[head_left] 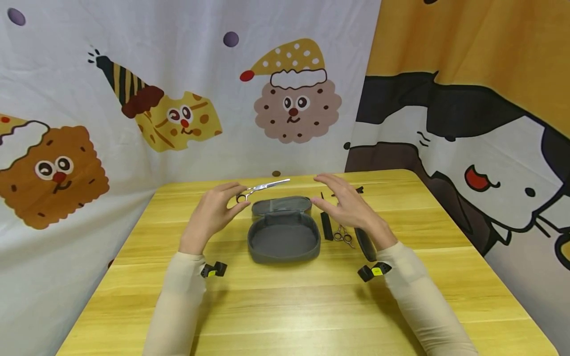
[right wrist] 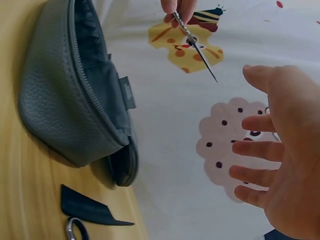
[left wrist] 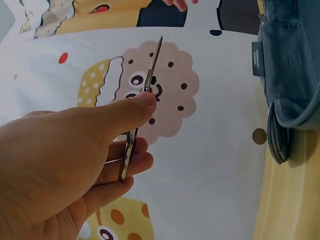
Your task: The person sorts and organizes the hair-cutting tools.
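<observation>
My left hand (head_left: 213,210) pinches a pair of silver scissors (head_left: 269,185) by the handle end between thumb and fingers. In the left wrist view the scissors (left wrist: 155,57) appear edge-on, blades pointing away from the palm. Below and between both hands sits an unzipped grey pouch (head_left: 285,258), its lid folded back and no contents visible inside. My right hand (head_left: 345,202) hovers to the pouch's right, fingers extended and apart from the thumb, with nothing held. Under it lie a black comb (head_left: 327,226) and a second pair of scissors (head_left: 343,236).
A dark elongated item (head_left: 366,244) lies partly hidden beneath the right forearm. Farther back is a small black clip-like piece (head_left: 359,190). All rest on a wooden table (head_left: 285,316), with a printed cloth (head_left: 191,39) hanging behind its far edge.
</observation>
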Demonstrator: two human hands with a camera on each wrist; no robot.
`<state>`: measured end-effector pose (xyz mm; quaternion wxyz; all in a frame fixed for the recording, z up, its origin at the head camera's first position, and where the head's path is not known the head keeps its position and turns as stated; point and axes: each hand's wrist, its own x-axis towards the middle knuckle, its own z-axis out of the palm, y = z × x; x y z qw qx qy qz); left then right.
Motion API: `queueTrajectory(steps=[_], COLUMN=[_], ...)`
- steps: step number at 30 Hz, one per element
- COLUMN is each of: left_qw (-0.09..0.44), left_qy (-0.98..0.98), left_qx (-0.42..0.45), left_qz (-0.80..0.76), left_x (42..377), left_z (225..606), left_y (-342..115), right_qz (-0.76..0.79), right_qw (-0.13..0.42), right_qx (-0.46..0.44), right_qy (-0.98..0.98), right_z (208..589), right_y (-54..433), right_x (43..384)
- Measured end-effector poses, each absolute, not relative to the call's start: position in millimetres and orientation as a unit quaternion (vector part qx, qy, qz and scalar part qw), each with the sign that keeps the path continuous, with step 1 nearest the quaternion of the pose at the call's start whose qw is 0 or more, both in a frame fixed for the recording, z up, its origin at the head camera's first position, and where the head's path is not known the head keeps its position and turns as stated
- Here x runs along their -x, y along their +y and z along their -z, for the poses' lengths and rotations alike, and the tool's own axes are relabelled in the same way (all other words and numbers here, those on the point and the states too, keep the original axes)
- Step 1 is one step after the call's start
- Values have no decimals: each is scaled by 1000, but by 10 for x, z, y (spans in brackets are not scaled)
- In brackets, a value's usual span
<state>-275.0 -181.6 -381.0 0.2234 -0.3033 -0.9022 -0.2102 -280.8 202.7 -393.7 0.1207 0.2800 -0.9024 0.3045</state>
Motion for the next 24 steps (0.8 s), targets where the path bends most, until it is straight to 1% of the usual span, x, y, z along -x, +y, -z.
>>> queueTrajectory(steps=[14, 19, 24], left_qw=[196, 185, 178], left_qy=[-913, -919, -920], left_qx=[291, 282, 281], left_qz=[207, 205, 206], left_x=[2844, 2875, 2925], left_z=[3913, 3959, 4013], left_y=[-1911, -1937, -1954], right_qz=[-369, -389, -394], right_qw=[52, 25, 7], right_qx=[-207, -195, -201], right_qy=[-905, -900, -897], right_z=[4159, 4214, 4289], right_y=[2021, 2021, 2020], right_x=[2926, 2947, 2990])
